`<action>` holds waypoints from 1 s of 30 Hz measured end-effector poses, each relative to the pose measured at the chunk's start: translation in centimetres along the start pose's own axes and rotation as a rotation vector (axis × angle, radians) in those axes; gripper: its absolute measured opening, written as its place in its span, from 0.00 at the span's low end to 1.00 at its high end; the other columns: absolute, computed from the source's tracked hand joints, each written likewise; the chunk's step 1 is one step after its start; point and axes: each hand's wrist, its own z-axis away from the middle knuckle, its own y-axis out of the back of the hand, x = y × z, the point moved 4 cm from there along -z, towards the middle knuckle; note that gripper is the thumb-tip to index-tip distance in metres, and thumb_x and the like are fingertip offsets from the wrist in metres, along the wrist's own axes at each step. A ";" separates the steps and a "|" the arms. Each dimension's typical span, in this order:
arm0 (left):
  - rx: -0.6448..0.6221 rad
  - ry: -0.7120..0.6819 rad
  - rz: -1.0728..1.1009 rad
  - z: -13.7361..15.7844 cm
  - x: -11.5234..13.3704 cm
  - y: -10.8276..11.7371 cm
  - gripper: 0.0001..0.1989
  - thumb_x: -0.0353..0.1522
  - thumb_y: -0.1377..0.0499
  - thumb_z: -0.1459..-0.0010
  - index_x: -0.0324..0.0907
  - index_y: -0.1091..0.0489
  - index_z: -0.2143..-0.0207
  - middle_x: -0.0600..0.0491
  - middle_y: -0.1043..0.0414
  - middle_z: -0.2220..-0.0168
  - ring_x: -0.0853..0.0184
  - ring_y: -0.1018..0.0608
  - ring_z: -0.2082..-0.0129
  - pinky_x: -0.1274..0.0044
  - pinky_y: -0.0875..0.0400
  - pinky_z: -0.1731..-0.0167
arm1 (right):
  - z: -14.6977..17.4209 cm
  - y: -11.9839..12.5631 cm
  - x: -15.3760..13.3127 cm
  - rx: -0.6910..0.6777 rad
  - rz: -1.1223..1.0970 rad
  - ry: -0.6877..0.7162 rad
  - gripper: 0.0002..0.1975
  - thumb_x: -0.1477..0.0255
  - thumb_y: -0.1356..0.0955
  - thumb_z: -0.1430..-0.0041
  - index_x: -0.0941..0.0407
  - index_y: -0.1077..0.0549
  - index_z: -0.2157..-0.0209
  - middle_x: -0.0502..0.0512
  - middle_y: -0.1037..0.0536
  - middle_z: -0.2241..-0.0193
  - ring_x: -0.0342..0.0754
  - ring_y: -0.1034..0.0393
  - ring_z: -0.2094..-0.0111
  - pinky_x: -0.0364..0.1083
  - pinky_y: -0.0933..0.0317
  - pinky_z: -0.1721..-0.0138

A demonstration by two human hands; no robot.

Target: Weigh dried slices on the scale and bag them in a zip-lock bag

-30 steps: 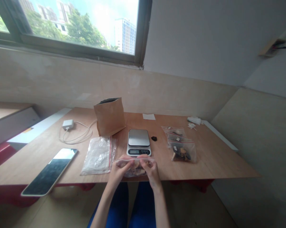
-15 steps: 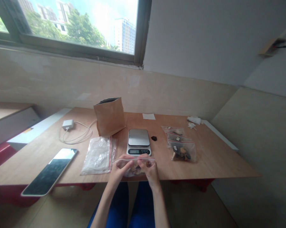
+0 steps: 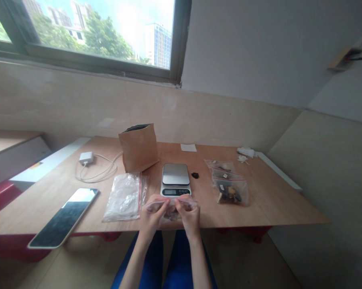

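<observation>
Between my hands, at the table's front edge, is a clear zip bag (image 3: 171, 214) with brownish pieces inside. My left hand (image 3: 152, 212) pinches its top edge on one side. On the other side my right hand (image 3: 188, 212) grips the same edge, and the two thumbs are close together. Just beyond the bag stands a digital kitchen scale (image 3: 175, 175) with a bare metal plate. A small dark piece (image 3: 195, 175) lies to the right of the scale. The bag's contents are partly hidden by my fingers.
Flat empty zip bags (image 3: 123, 196) lie to the left, before an upright brown paper pouch (image 3: 139, 148). Farther left are a phone (image 3: 65, 216) and a white charger (image 3: 86, 157) with cable. Several filled zip bags (image 3: 230, 192) lie right. A white paper (image 3: 188, 147) is at the back.
Both hands have shifted slightly, and the thumbs have come a little closer together along the bag's top edge. The other things on the table stay where they were.
</observation>
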 end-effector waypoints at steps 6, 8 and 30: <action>-0.009 0.055 0.032 -0.3 -0.2 -0.1 0.11 0.39 0.39 0.51 0.39 0.24 0.73 0.49 0.24 0.71 0.63 0.23 0.69 0.75 0.29 0.67 | 0.0 -0.3 -0.5 -0.048 0.043 0.049 0.07 0.69 0.32 0.49 0.57 0.27 0.76 0.51 0.27 0.77 0.44 0.32 0.73 0.42 0.36 0.68; 0.006 0.074 0.024 -0.3 -0.6 0.1 0.12 0.39 0.38 0.52 0.39 0.24 0.72 0.48 0.23 0.68 0.61 0.23 0.66 0.73 0.29 0.63 | 0.1 -0.5 -0.6 -0.064 0.055 0.079 0.06 0.70 0.32 0.48 0.57 0.26 0.75 0.52 0.26 0.75 0.45 0.31 0.71 0.43 0.35 0.66; 0.044 0.108 0.071 0.2 -0.6 -0.4 0.12 0.40 0.37 0.53 0.39 0.27 0.72 0.51 0.26 0.74 0.67 0.25 0.75 0.78 0.30 0.75 | 0.8 -1.2 -0.1 0.032 0.074 0.081 0.08 0.70 0.33 0.48 0.57 0.28 0.77 0.52 0.28 0.76 0.45 0.32 0.71 0.43 0.36 0.68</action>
